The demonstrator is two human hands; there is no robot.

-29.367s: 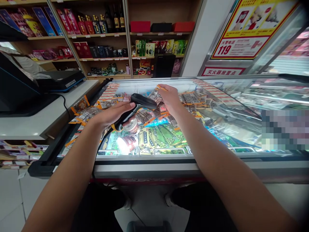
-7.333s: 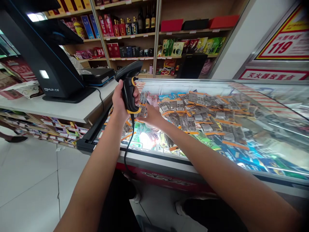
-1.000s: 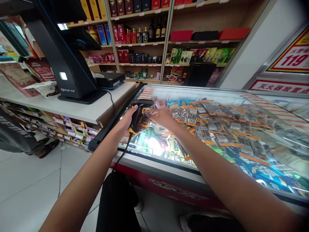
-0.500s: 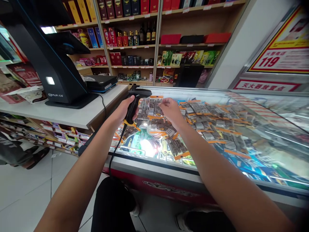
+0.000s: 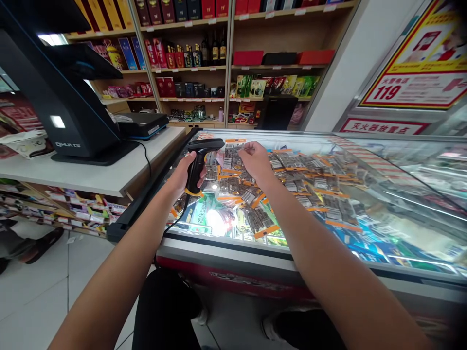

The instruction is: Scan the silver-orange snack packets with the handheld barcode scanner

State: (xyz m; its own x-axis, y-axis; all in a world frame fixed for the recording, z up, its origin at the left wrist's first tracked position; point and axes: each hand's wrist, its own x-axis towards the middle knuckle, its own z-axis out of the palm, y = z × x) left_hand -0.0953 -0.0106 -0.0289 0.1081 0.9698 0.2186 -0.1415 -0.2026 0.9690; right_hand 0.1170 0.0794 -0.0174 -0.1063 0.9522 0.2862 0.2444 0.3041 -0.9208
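Yellow-red wall poster (image 5: 412,63): "119". Red-bordered sign (image 5: 379,127) beneath: Chinese characters. Packet labels too small to read.

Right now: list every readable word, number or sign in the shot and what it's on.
"119": yellow and red poster on the wall at upper right.
Red strip sign below it: Chinese characters, too blurred to quote.
Monitor stand: small white logo, too small to read.
Barcode packets at the right hand, in front of the scanner in the left hand: print too small.
Shelf price tags, boxes, bottles: unreadable.
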